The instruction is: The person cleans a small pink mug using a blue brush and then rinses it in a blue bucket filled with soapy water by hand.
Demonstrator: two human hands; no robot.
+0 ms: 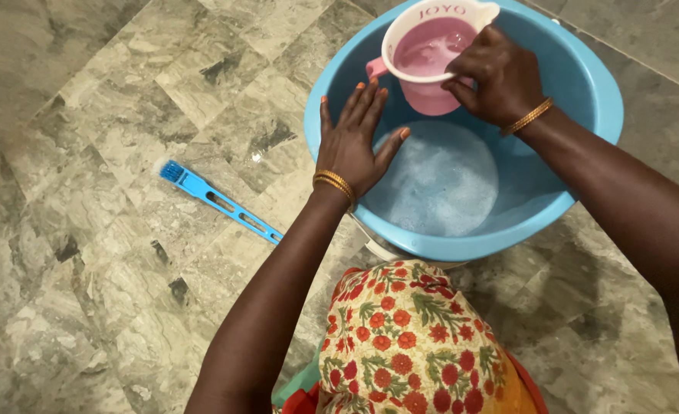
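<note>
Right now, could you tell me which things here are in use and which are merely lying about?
In use:
- blue tub with soapy water, left hand on its rim
- pink mug, held by right hand

Lying about:
- blue brush on the tiled floor

Glossy blue plastic tub (585,100), smooth pink plastic mug (431,84), polished veined stone floor (86,92), printed floral cloth (408,345).

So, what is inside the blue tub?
The blue tub holds shallow soapy water with foam. The right hand holds a pink jug of water above it. The left hand rests on the rim, covering part of the wall.
</note>
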